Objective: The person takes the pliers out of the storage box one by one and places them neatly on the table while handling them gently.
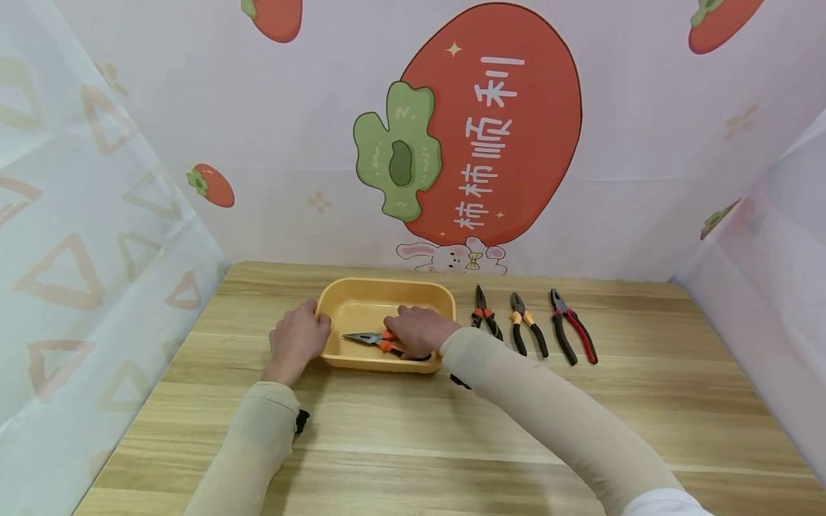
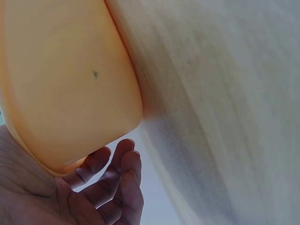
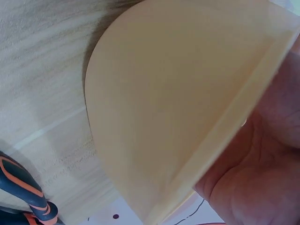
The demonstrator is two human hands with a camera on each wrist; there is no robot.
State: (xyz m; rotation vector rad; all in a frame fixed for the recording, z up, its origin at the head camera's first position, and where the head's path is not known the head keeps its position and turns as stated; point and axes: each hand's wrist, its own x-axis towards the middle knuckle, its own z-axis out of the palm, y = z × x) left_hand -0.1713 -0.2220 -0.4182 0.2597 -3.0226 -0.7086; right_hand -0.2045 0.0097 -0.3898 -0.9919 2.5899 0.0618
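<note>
A yellow plastic basin [image 1: 387,364] sits on the table. Across its left rim lies my left hand [image 1: 299,337], thumb over the edge and fingers outside. The left wrist view shows the curled fingers [image 2: 125,161] close around the basin's end. Inside, long-nose pliers [image 1: 364,337] with orange and black handles lie with their tips to the left. My right hand [image 1: 419,331] reaches over the right rim and grips them at the handles, partly covering them. In the right wrist view the basin wall [image 3: 178,103] hides the fingertips.
Right of the basin, three pliers lie in a row: orange-black long-nose pliers [image 1: 480,315], yellow-black pliers [image 1: 528,324] and red-black pliers [image 1: 573,326]. A printed cloth backdrop [image 1: 290,236] rises behind the wooden table [image 1: 645,401], with cloth walls at both sides.
</note>
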